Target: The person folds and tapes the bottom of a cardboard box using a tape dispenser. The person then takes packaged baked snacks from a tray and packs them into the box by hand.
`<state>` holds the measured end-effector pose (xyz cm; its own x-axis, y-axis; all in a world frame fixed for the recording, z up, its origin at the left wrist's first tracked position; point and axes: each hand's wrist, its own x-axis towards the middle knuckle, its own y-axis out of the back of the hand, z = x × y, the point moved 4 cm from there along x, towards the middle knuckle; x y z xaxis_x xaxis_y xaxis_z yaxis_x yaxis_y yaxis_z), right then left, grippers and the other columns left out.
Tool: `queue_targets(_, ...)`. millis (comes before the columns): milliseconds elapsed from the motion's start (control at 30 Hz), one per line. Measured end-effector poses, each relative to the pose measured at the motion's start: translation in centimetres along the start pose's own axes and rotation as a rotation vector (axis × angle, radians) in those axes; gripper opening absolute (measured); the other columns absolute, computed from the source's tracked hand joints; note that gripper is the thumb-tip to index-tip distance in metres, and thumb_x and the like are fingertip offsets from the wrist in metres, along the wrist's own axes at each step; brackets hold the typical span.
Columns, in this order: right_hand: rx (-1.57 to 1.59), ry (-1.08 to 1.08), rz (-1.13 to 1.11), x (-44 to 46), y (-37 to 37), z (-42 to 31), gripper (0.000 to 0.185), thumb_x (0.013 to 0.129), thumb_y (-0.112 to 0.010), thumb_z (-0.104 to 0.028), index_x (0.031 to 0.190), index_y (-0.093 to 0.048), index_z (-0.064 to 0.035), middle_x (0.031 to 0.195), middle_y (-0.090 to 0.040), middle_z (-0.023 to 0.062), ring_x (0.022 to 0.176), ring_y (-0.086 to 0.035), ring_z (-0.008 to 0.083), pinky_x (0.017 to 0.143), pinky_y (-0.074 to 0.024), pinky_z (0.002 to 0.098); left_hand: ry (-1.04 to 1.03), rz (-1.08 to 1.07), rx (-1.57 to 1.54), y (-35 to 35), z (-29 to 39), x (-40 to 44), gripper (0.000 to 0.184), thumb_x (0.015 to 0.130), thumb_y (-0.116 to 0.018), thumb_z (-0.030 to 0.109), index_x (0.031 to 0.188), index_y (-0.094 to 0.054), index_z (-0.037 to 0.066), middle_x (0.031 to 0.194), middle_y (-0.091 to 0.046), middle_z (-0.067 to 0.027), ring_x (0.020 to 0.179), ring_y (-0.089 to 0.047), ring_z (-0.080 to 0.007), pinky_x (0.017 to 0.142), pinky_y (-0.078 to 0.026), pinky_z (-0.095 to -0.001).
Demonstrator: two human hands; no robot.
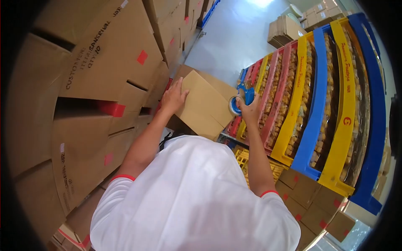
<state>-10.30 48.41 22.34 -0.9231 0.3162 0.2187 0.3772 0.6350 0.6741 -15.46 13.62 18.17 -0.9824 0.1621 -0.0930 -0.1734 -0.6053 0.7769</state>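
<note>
A plain brown cardboard box point(205, 100) is in front of me, turned at an angle, with its upper face toward me. My left hand point(175, 97) lies on the box's left side with the fingers stretched out and spread. On the right, my right hand point(250, 111) is closed around a blue tape dispenser point(248, 88). The dispenser's roll of tape point(234, 106) faces the box's right edge. Whether any tape touches the box I cannot tell. Another cardboard surface point(222, 83) shows behind the box.
Stacked cartons point(109, 54) with handwriting and red stickers rise close on my left. To the right stand stacked yellow, blue and pink crates point(299, 104) filled with small brown wrapped items. Flattened cardboard point(284, 31) lies farther off on the grey floor point(228, 37).
</note>
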Motion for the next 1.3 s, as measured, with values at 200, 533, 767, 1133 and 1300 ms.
queue_targets(200, 0.093, -0.178, -0.188, 4.6, -3.5, -6.1, 0.061, 0.084, -0.082, -0.033, 0.129, -0.054, -0.0028, 0.104, -0.07, 0.0178, 0.098, -0.069, 0.0342, 0.087, -0.052, 0.0435, -0.063, 0.077, 0.036, -0.1, -0.4, -0.3, 0.071, 0.1, -0.059, 0.042, 0.154, -0.035, 0.003, 0.153, -0.048, -0.0184, 0.136, -0.05, -0.0365, 0.108, -0.044, -0.0472)
queue_targets(533, 0.087, 0.323, -0.223, 8.5, -16.6, -16.9, 0.06, 0.086, -0.079, -0.034, 0.129, -0.05, -0.0022, 0.105, -0.066, 0.0266, 0.093, -0.065, 0.0494, 0.08, -0.0517, 0.0514, -0.104, 0.21, 0.199, -0.6, 1.1, -1.4, 0.066, 0.101, -0.059, 0.032, 0.154, -0.036, 0.001, 0.155, -0.044, -0.0198, 0.139, -0.046, -0.0342, 0.116, -0.034, -0.0445)
queue_targets(767, 0.103, 0.393, -0.145, 9.5, -17.0, -15.9, 0.054, 0.085, -0.079, -0.035, 0.118, -0.051, -0.003, 0.096, -0.066, 0.0262, 0.091, -0.064, 0.0508, 0.079, -0.0504, 0.053, -0.106, 0.186, 0.115, -0.7, 1.3, -1.4, 0.068, 0.098, -0.062, 0.027, 0.155, -0.035, 0.003, 0.156, -0.043, -0.0194, 0.138, -0.047, -0.0327, 0.115, -0.035, -0.0455)
queue_targets(1133, 0.308, -0.165, 0.215, 1.1, 0.4, 0.7, 0.039, 0.098, -0.071, -0.03, 0.119, -0.056, -0.0006, 0.097, -0.061, 0.0045, 0.079, -0.059, 0.0157, 0.072, -0.0495, 0.0325, -0.155, 0.187, 0.222, -0.9, 1.3, -1.1, 0.082, 0.098, -0.06, 0.048, 0.156, -0.031, 0.0, 0.158, -0.041, -0.0214, 0.141, -0.045, -0.0355, 0.114, -0.036, -0.0475)
queue_targets(1300, 0.197, -0.308, 0.07, -2.0, 1.5, 1.8, 0.048, 0.097, -0.071, -0.039, 0.12, -0.056, -0.0003, 0.102, -0.06, 0.0074, 0.09, -0.059, 0.0185, 0.083, -0.0487, 0.0361, -0.156, 0.153, 0.234, -1.1, 2.0, -1.3, 0.08, 0.099, -0.059, 0.047, 0.156, -0.032, -0.001, 0.157, -0.041, -0.0213, 0.141, -0.045, -0.0351, 0.113, -0.038, -0.0466)
